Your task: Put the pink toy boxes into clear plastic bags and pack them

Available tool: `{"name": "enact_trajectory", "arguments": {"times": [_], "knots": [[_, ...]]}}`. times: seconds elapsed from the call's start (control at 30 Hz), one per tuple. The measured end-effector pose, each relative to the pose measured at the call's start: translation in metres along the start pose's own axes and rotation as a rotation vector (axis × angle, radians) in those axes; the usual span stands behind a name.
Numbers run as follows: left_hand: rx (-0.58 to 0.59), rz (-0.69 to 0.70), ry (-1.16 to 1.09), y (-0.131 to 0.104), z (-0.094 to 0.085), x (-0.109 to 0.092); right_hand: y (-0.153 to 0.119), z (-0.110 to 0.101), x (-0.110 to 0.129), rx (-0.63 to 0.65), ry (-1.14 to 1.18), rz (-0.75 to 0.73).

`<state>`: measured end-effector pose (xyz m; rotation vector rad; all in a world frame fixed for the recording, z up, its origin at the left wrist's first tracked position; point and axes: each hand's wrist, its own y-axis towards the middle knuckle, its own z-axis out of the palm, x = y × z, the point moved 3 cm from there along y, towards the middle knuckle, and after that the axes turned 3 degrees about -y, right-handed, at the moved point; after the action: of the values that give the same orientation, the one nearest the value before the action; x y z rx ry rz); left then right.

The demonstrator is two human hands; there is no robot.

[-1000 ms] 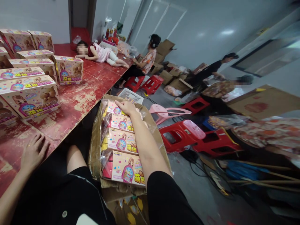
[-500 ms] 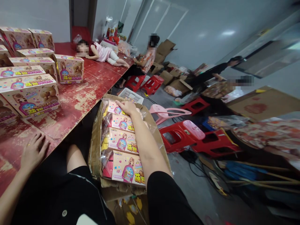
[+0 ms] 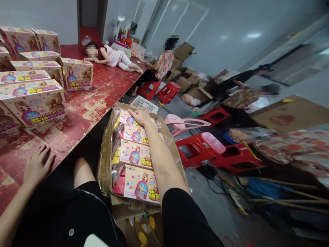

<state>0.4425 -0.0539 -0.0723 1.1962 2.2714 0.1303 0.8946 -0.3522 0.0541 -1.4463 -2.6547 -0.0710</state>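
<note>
My left hand [image 3: 38, 163] lies on the edge of the worn red table [image 3: 82, 116], fingers apart, holding nothing. Over the far end of an open cardboard carton [image 3: 104, 171], my right hand [image 3: 140, 118] rests on the farthest small printed box [image 3: 125, 118]; its fingertips touch the top, and its underside is hidden. Several such boxes lie in a row in clear plastic inside the carton, the nearest printed box [image 3: 140, 183] partly beneath my forearm. Larger printed boxes [image 3: 38, 106] stand in a group at the table's left.
A child [image 3: 113, 56] lies on the table's far end. Beyond it a person [image 3: 166, 61] sits near red stools [image 3: 168, 92]. A white basket [image 3: 145, 103], a pink chair [image 3: 177, 124] and a red stool [image 3: 197, 149] stand right of the carton. More people are at the right.
Almost nothing differs. The view has shifted very slightly; both hands keep their places on the table and on the box.
</note>
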Motion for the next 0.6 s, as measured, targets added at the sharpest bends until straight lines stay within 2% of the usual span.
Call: {"name": "enact_trajectory", "arguments": {"times": [0.23,0.33,0.5,0.6], "knots": [[-0.001,0.055,0.013,0.000,0.006,0.008,-0.002,-0.004,0.001,-0.005,-0.003,0.025],[-0.013,0.038,0.004,0.004,0.010,0.013,-0.003,-0.007,0.003,0.007,-0.005,0.039],[0.027,-0.033,-0.036,-0.016,0.011,-0.003,-0.033,-0.012,0.025,0.032,-0.015,-0.010],[0.052,-0.110,-0.102,-0.026,0.016,-0.007,-0.033,-0.010,0.031,-0.057,-0.026,-0.108]]}}
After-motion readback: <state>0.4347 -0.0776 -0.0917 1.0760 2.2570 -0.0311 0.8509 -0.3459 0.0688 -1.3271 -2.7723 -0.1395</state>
